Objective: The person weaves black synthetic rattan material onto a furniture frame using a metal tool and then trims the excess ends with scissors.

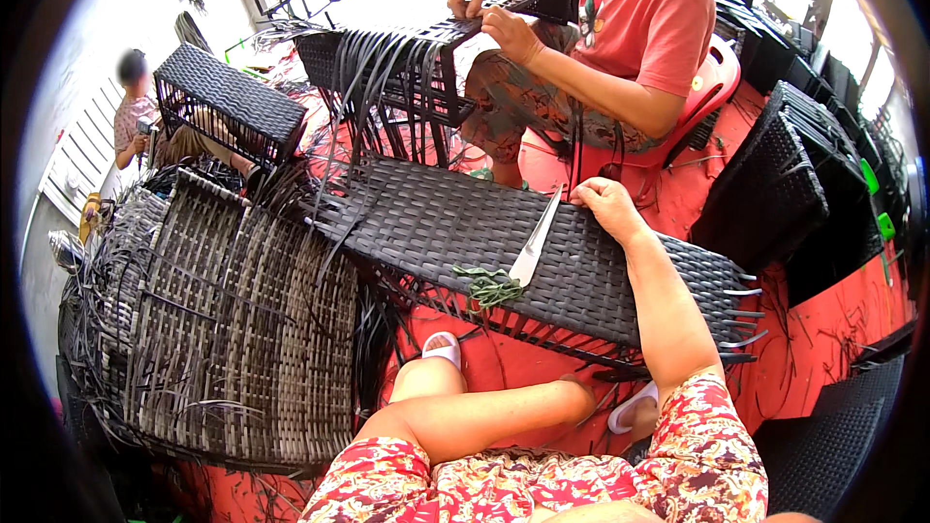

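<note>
Across the middle lies a panel of black woven strips (436, 213), with loose strip ends at its right side. My right hand (603, 205) is at the panel's far edge, its fingers pinched on a thin black strip (578, 150) that rises beyond them. Left of this hand a pair of scissors (533, 250) rests on the weave, blades pointing away from me and handles wrapped in green cloth (489, 287). My left hand is out of view.
Opposite me a co-worker in a red shirt (639, 19) works with both hands on another black woven frame (426, 58). A grey-brown woven piece (232, 320) stands at left, near a black woven bench (232, 92) and another person (136, 116). Dark woven furniture (765, 184) is at right; cut strips litter the red floor (484, 358).
</note>
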Demonstrator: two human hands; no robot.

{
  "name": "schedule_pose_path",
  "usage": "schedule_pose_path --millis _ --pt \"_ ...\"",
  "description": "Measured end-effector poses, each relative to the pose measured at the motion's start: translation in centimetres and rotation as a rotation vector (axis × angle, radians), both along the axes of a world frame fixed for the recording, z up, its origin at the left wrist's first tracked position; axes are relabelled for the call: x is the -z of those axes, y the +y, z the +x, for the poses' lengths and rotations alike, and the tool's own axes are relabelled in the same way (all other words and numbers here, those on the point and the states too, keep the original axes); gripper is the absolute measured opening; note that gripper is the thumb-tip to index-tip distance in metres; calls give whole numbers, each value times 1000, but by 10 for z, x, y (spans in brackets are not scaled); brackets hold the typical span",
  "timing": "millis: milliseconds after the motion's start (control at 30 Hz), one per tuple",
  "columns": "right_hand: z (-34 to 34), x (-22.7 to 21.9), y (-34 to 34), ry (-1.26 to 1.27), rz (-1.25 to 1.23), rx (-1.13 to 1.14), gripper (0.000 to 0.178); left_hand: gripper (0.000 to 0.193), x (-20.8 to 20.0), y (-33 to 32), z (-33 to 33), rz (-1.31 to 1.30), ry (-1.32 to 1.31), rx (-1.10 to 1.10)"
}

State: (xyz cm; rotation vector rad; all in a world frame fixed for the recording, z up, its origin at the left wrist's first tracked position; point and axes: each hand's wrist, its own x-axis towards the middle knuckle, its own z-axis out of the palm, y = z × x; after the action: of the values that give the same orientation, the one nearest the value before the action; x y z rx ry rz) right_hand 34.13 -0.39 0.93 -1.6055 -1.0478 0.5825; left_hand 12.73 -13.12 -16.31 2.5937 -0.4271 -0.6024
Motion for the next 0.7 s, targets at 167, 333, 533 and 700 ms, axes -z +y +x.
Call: schedule_pose_path --millis 167,333,533,700 --pt "-1 -3 -2 -15 1 4 16 58 -6 -1 -5 -5 11 -50" --pt "3 1 -2 -25 16 -11 17 60 -97 -41 -25 730 48 -121" --pt "0 -1 0 -28 11 0 18 58 -56 2 -11 92 130 -12" --pt "3 2 0 -35 20 -10 18 53 -78 4 -2 155 326 73"
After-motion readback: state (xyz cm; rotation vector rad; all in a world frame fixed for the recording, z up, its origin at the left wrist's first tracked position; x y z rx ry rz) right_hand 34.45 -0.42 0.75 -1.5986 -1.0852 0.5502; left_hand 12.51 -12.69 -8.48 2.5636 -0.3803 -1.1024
